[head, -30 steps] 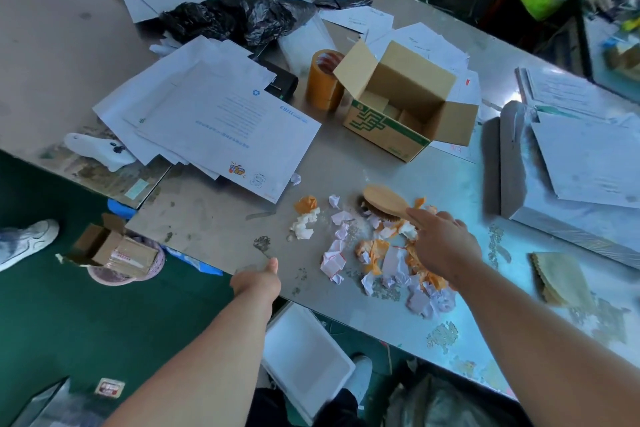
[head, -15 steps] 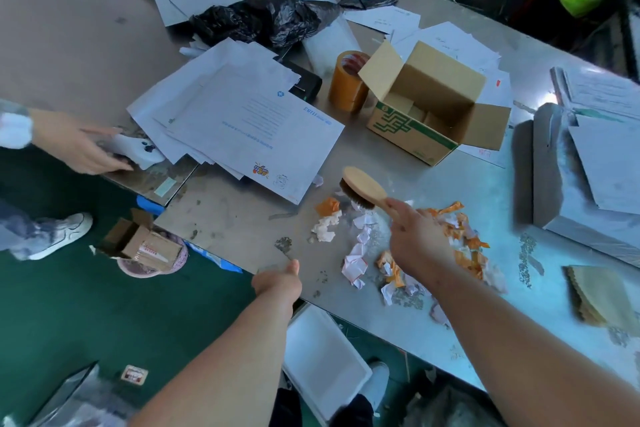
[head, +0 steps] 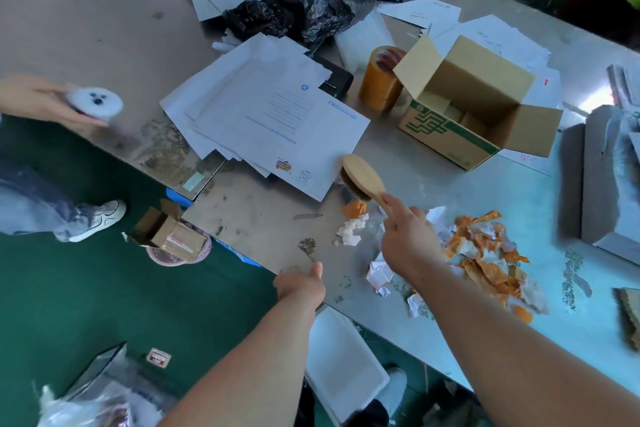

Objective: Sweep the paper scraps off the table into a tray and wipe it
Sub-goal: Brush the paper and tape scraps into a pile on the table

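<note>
My right hand [head: 408,239] grips the handle of a wooden brush [head: 362,178], whose bristled head sits at the far left of the scraps, beside an orange piece [head: 353,209] and a white wad [head: 351,230]. Orange and white paper scraps [head: 485,253] lie spread on the metal table [head: 485,340] to the right of that hand. My left hand [head: 301,284] holds the rim of a white tray [head: 343,360] just under the table's near edge, thumb up over the edge. The fingers are hidden below it.
A stack of white envelopes [head: 266,114], a tape roll [head: 381,80], an open cardboard box [head: 474,104] and a black bag [head: 301,14] lie behind the scraps. A folded cloth [head: 630,315] is at the right edge. Another person's hand [head: 45,102] holds a white object at the left.
The brush has swung left and away from me, from over the scrap pile to its far left end. The other person's hand came in and lifted the white object off the table.
</note>
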The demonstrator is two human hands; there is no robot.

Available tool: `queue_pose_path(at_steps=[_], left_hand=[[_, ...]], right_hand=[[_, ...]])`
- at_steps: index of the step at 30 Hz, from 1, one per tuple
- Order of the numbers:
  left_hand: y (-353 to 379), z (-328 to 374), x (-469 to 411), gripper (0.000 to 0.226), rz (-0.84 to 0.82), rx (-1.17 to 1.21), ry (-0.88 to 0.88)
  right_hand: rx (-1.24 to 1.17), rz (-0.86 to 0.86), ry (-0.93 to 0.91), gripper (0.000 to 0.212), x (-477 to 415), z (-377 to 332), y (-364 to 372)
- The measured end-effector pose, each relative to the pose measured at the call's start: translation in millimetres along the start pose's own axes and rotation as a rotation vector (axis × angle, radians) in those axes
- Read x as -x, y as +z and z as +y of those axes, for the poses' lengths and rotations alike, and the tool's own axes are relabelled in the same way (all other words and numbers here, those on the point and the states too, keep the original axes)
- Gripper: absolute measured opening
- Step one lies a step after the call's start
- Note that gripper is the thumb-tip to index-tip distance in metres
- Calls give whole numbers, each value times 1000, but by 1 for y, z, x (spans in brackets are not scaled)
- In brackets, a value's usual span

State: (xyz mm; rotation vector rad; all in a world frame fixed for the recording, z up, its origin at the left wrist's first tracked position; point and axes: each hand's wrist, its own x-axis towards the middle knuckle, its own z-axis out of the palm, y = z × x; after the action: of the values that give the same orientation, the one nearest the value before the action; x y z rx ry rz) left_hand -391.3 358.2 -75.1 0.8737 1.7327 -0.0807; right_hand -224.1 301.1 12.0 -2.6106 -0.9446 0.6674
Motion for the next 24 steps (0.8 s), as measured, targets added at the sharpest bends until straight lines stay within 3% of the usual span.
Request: queue_pose_path(at_steps=[9, 13, 18, 24], left_hand=[[-1, 0, 3, 66, -22, -9, -21], [3, 1, -2, 86, -6, -75, -73], [3, 2, 0, 85, 0, -15, -96], [2, 0, 1, 84, -19, -25, -84]], right_hand=[[243, 37, -76, 60, 9, 7, -3], [264, 35, -49, 68, 21, 18, -7], [304, 78, 14, 66, 34, 26, -16], [-299, 38, 237, 44, 34, 9, -10]])
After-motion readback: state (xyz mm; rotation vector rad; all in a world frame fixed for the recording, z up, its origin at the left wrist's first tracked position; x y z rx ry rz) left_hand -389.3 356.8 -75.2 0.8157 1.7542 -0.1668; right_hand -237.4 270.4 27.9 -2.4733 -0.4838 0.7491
